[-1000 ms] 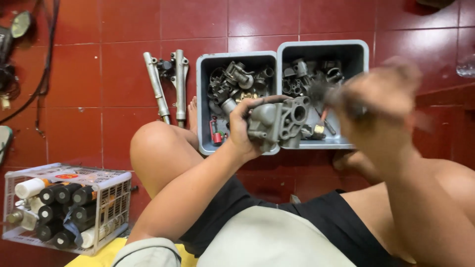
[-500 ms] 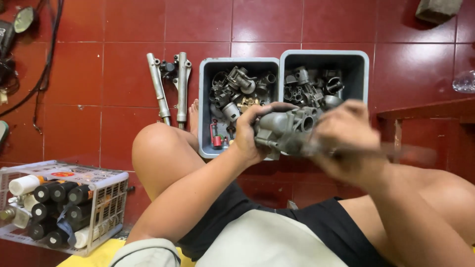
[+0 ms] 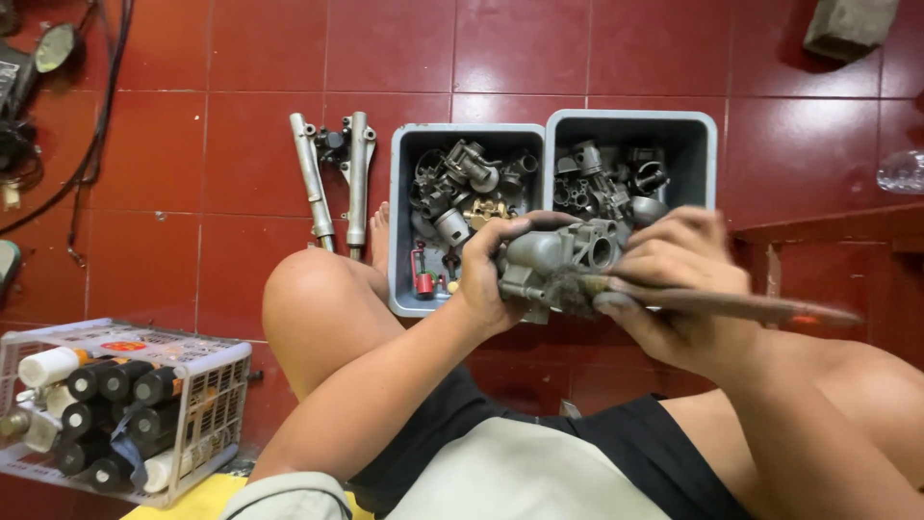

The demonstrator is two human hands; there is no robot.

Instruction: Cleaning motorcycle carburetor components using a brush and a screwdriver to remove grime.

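A white wire basket [image 3: 197,385] of black and white spray cans [image 3: 96,385], orange label on top, sits at eight o'clock. Centre frame, the left hand [image 3: 486,274] grips a grey carburettor [image 3: 558,260]; the right hand [image 3: 674,289] clenches a brush [image 3: 712,303] against it. Half a second ago the brush sat blurred lower right.

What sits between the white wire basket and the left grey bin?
In the head view, the person's bent left knee fills most of that stretch between the white wire basket and the left grey bin; red floor tile shows around it.
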